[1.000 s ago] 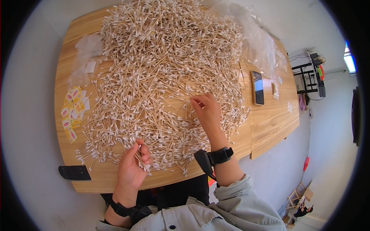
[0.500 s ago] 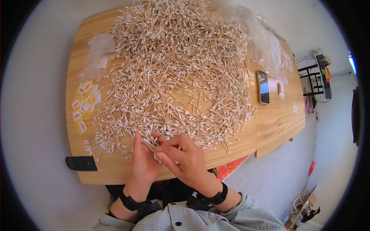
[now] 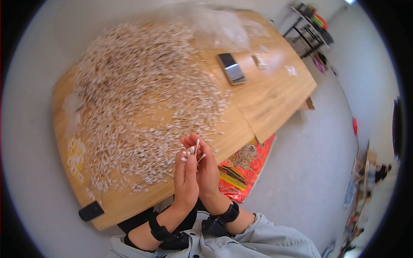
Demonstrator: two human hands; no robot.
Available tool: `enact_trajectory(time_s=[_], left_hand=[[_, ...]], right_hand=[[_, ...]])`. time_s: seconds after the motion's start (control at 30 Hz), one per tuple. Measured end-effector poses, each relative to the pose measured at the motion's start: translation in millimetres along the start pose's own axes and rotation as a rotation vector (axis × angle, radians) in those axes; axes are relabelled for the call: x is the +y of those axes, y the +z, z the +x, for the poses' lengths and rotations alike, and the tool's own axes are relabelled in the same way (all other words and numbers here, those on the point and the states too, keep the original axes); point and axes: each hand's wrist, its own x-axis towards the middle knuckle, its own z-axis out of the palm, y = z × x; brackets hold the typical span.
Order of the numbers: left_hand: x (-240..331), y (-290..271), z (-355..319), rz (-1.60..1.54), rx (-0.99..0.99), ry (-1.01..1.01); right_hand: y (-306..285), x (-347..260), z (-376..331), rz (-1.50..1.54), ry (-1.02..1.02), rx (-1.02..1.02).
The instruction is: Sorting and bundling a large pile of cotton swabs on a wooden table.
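In front of the near table edge, my left hand [image 3: 186, 182] and my right hand [image 3: 209, 174] are cupped together, palm toward palm. Several cotton swabs [image 3: 192, 150] are enclosed between them, white tips poking out above the fingers; the lower ends are hidden. One swab stands higher than the others. Behind the hands a large heap of loose cotton swabs [image 3: 137, 94] spreads over the wooden table [image 3: 275, 92], smeared by motion.
On the floor right of my hands lies a red and yellow plastic sheet or bag [image 3: 247, 170] with a pile of swabs on it. A phone [image 3: 231, 69], clear plastic bags [image 3: 221, 30], small yellow-and-white packets [image 3: 76, 159] and a black object [image 3: 91, 211] lie on the table.
My view has turned to the right, bringing more of the red sheet into sight. My right hand has gone from picking at the swabs to closing around them against the left.
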Motion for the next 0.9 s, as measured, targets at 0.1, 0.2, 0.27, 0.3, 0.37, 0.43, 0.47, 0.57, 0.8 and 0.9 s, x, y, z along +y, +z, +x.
enact_trajectory(time_s=[0.1, 0.2, 0.27, 0.3, 0.37, 0.43, 0.47, 0.57, 0.8, 0.9], left_hand=[[-10, 45, 0, 0.083, -0.175, 0.069], [-33, 82, -7, 0.152, -0.303, 0.079], [-55, 103, -12, 0.042, -0.339, -0.159], [-72, 111, -13, 0.053, -0.373, -0.168], [-103, 125, -17, -0.085, -0.400, -0.431], [-119, 154, -26, -0.135, -0.417, -0.548], [-130, 164, -27, -0.150, -0.462, -0.629], [-134, 195, -25, -0.086, -0.633, -0.730], [-114, 205, -8, 0.066, -0.786, -0.484], [-82, 178, 0, 0.044, -0.781, -0.563]], right_hand=[[-27, -40, -6, 0.166, -0.109, 0.100], [-68, -64, -13, 0.281, -0.152, 0.137], [-95, -76, -22, 0.354, -0.170, 0.334], [-112, -80, -26, 0.370, -0.200, 0.349], [-150, -83, -34, 0.511, -0.225, 0.462], [-197, -89, -43, 0.558, -0.284, 0.501], [-215, -94, -47, 0.593, -0.283, 0.512], [-262, -111, -47, 0.602, -0.305, 0.522], [-338, -162, -28, 0.833, -0.204, 0.452], [-397, -167, -17, 0.673, -0.226, 0.593]])
